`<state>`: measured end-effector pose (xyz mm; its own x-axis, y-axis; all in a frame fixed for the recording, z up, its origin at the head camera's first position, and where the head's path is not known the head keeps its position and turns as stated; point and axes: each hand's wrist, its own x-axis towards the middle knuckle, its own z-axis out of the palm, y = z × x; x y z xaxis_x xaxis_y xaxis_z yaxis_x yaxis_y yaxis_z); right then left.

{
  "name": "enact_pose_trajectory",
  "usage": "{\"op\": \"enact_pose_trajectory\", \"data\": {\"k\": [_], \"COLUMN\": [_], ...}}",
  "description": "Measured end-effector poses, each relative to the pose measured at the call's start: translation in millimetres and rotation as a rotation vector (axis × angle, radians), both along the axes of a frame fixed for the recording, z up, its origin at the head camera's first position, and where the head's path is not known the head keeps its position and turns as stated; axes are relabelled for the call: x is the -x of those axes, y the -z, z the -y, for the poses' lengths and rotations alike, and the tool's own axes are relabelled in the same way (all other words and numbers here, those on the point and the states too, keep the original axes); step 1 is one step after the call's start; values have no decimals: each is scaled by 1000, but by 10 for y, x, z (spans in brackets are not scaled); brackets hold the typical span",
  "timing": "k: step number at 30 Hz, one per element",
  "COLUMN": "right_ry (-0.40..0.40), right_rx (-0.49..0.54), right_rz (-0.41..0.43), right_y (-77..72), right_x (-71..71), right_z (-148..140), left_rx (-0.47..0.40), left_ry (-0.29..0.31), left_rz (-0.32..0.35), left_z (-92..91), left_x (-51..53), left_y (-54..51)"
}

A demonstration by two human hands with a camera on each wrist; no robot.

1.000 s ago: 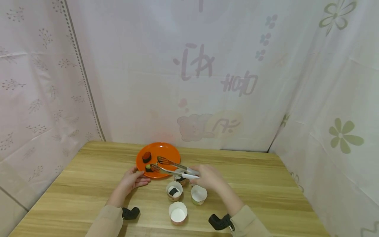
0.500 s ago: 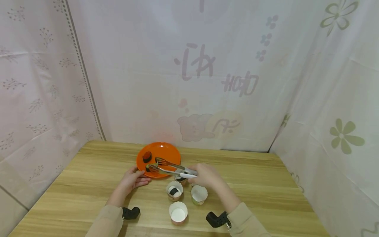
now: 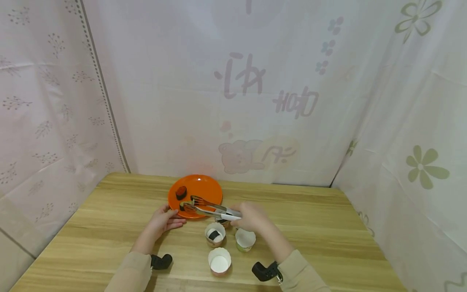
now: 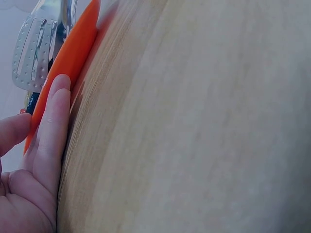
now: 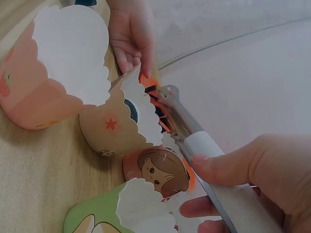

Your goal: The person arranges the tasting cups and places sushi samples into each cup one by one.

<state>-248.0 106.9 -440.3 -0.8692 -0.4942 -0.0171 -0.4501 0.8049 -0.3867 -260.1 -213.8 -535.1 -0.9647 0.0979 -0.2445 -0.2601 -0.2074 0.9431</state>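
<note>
Over on the left, the person's left hand (image 3: 160, 221) is pinching the rim of an orange plate (image 3: 208, 186); the left wrist view is showing the fingers lying straight along its underside. A red-topped sushi piece (image 3: 181, 193) is sitting there, and near it the tongs (image 3: 211, 213) are reaching a darker piece (image 3: 181, 207); whether they're touching it, I can't tell. Paper cups (image 3: 214, 244) are standing rightward; only the right wrist view is revealing a girl's face (image 5: 158, 171) on one. Farthest right, the right hand (image 3: 252, 217) is gripping the tongs.
</note>
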Motion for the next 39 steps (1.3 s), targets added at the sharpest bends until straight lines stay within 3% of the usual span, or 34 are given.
{"op": "enact_pose_trajectory", "data": {"k": [30,39], "right_ry": [1,3], "right_rx": [26,23], "right_rz": [-22,-33], "right_y": [17,5], "right_x": [-53,-91], "right_z": [3,11], "left_rx": [-23,2], "left_ry": [43,14], "left_rz": [-32,-2], "left_z": [19,12], "left_x": [5,3], "left_y": [-2,6]}}
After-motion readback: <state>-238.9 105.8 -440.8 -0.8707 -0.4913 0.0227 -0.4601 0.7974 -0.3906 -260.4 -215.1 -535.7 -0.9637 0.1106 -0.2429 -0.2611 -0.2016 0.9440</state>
